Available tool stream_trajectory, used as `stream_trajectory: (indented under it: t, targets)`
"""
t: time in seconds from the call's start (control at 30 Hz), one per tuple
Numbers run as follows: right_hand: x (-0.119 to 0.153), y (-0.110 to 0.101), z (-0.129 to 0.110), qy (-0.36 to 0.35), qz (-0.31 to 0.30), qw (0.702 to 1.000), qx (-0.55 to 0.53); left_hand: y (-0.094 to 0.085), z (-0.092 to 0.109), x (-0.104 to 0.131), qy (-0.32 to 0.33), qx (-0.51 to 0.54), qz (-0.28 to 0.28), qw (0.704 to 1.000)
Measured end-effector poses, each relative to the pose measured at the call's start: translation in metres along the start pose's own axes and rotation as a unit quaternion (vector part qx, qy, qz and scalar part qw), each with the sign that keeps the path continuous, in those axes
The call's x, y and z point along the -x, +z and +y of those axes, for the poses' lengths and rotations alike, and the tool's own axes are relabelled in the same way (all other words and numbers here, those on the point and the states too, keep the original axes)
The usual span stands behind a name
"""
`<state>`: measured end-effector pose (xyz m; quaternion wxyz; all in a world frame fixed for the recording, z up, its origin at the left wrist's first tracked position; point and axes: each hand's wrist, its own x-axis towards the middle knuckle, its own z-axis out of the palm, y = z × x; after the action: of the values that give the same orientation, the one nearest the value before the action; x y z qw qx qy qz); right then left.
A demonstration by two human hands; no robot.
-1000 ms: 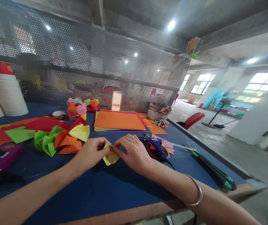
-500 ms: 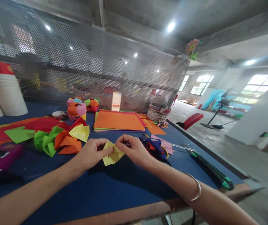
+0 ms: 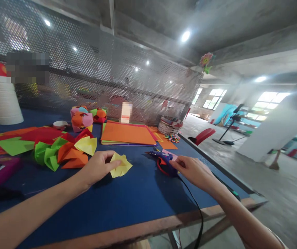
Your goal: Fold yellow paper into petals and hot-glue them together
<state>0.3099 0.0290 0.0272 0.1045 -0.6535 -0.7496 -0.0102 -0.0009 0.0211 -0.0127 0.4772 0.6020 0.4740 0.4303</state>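
Note:
My left hand point(image 3: 100, 169) pinches a folded piece of yellow paper point(image 3: 121, 166) between thumb and fingers, a little above the blue tabletop. At the right, my right hand point(image 3: 195, 171) has its thumb and fingers closed on the rear of a dark blue glue gun point(image 3: 168, 158). Its nozzle points left, and a black cord point(image 3: 196, 204) runs down over the table's front edge. A red loop point(image 3: 162, 166) shows beneath the gun. Left of my left hand lie folded paper pieces: yellow point(image 3: 87, 145), orange point(image 3: 73, 157) and green point(image 3: 49, 152).
A stack of coloured paper point(image 3: 129, 133) lies mid-table. Behind it are paper balls point(image 3: 81, 119) and a woven basket point(image 3: 169, 125). Paper cups point(image 3: 3, 100) stand far left, near a purple object point(image 3: 1, 173). A green-handled tool point(image 3: 228, 188) lies along the right edge.
My right hand has let go of the yellow paper and moved right to the glue gun, which now points more leftward. My left hand still holds the paper. The view has shifted slightly right.

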Motion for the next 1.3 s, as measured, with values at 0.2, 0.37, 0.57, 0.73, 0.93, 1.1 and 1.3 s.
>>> stream_trajectory:
  t: [0.2, 0.37, 0.57, 0.73, 0.93, 1.1, 1.3]
  targets:
    - [-0.01, 0.014, 0.006, 0.012, -0.038, 0.999, -0.007, -0.004, -0.001, 0.0, 0.012, -0.027, 0.018, 0.999]
    - [-0.027, 0.023, 0.01, 0.001, -0.059, 0.993, -0.099, -0.01, -0.001, 0.002, 0.009, -0.045, 0.032, 0.998]
    - [-0.03, 0.021, 0.013, 0.016, -0.068, 0.978, -0.196, -0.008, 0.001, 0.001, 0.011, -0.037, 0.038, 0.999]
    - [-0.026, 0.005, -0.017, -0.004, -0.084, 0.874, -0.479, -0.007, 0.006, 0.003, 0.014, -0.031, 0.054, 0.998]
    - [-0.036, 0.007, -0.076, -0.057, -0.153, 0.807, -0.568, -0.011, 0.005, 0.002, 0.011, -0.031, 0.062, 0.998]
    - [-0.034, 0.024, -0.099, -0.126, -0.053, 0.883, -0.45, -0.014, 0.004, -0.001, 0.002, -0.022, 0.071, 0.997]
    - [-0.02, 0.04, -0.092, -0.2, -0.001, 0.884, -0.423, -0.019, -0.001, -0.004, 0.001, -0.025, 0.087, 0.996]
